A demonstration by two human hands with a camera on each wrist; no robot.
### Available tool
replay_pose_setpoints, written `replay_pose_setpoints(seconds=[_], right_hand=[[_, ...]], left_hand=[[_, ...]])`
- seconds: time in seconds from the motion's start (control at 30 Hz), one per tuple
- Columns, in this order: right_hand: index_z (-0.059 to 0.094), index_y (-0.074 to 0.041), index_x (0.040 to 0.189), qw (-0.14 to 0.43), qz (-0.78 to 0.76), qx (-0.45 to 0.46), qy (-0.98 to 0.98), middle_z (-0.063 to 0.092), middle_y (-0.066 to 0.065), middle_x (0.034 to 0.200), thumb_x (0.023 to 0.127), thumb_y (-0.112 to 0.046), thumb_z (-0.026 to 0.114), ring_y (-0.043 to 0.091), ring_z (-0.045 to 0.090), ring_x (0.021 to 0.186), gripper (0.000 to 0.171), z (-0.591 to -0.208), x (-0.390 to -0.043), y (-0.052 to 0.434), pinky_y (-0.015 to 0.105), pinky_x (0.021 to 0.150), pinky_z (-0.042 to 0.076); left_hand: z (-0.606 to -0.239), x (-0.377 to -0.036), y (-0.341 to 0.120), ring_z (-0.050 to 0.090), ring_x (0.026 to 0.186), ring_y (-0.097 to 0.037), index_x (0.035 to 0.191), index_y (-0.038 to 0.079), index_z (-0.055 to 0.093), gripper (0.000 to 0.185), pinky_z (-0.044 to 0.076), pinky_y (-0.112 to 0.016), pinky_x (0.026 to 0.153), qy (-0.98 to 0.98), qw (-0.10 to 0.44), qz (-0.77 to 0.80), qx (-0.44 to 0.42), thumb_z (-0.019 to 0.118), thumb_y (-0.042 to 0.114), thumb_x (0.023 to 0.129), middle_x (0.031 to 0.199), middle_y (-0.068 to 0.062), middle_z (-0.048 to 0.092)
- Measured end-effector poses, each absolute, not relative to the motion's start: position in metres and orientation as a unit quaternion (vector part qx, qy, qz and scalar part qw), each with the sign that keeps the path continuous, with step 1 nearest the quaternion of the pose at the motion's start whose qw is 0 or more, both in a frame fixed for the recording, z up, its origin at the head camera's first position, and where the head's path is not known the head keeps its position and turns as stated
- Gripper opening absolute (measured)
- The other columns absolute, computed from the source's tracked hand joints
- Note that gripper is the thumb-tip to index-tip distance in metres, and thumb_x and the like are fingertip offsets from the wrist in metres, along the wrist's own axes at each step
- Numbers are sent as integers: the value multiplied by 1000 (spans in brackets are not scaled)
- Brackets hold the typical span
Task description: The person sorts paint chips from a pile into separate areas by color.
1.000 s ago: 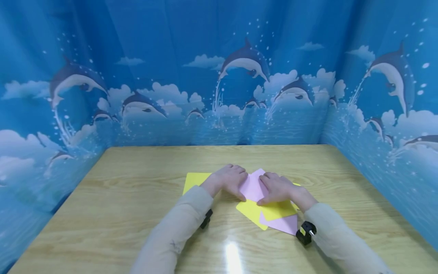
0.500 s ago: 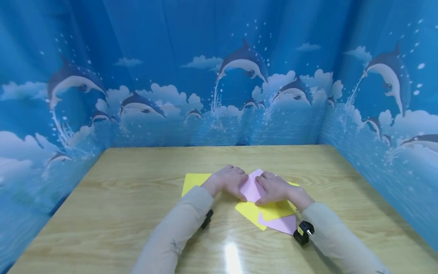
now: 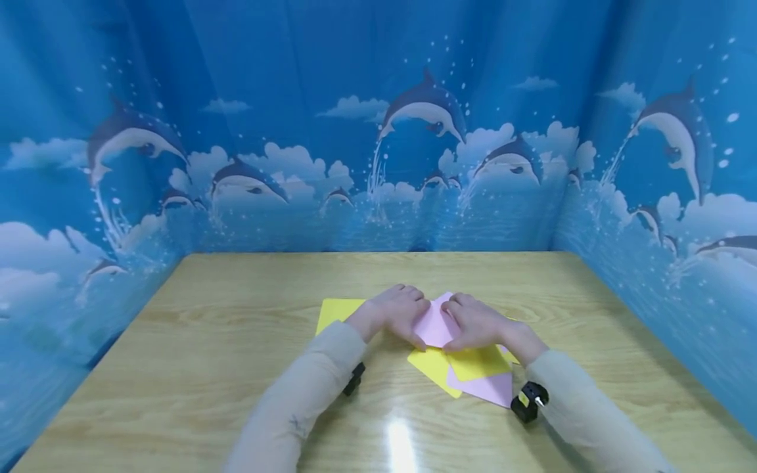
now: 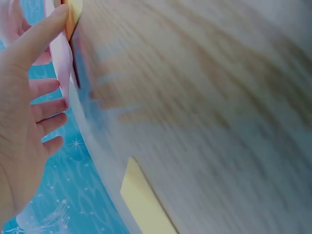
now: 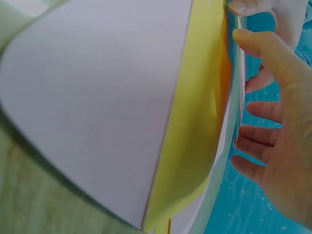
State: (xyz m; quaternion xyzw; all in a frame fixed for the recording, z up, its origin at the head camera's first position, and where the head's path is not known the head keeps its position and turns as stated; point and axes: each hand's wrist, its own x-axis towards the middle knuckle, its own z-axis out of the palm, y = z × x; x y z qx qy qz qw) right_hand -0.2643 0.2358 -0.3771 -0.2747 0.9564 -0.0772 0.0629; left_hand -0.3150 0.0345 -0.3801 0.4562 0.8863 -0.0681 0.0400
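Both hands hold a pink paper piece [image 3: 436, 326] upright over the middle of the table, its peaked top showing between them. My left hand [image 3: 397, 314] pinches its left side, thumb in front and fingers behind, as the left wrist view also shows. On the other side my right hand [image 3: 478, 323] grips the right edge the same way. In the left wrist view an orange-yellow patch [image 4: 73, 17] shows by the thumb. Just below the hands lie overlapping papers: a yellow piece [image 3: 436, 369], another yellow piece [image 3: 480, 362] and a pink piece [image 3: 485, 387].
A separate yellow sheet [image 3: 338, 313] lies behind the left forearm. More yellow paper [image 3: 512, 355] peeks out beside the right wrist. The wooden table [image 3: 177, 368] is bounded by a blue dolphin-print curtain [image 3: 296, 131] at the back and sides.
The right hand and the pink paper's peak have shifted very slightly left. The left hand and the papers on the table look nearly the same.
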Motion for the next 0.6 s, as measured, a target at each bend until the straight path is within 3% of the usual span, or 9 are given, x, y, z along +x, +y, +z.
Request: replay_pose_setpoints(seconds=[0.3,0.6], right_hand=[[53,2,116,10,-78,-335,939,51,12,114,72,-47,71,24,48,100,69,-367,-263,225,38,88,43],[55,1,113,-38,-59,-370,926,53,11,111,70,-50,71,24,50,98,69,-363,-260,203,37,84,44]], left_hand=[[-370,-307,16,45,110,-19,123,12,53,85,34,-37,98,879,-20,-98,466,51,77,70,120,-4,52],[-363,-293,-11,47,106,-21,122,9,53,86,36,-39,95,881,-58,-105,457,49,78,70,116,-6,53]])
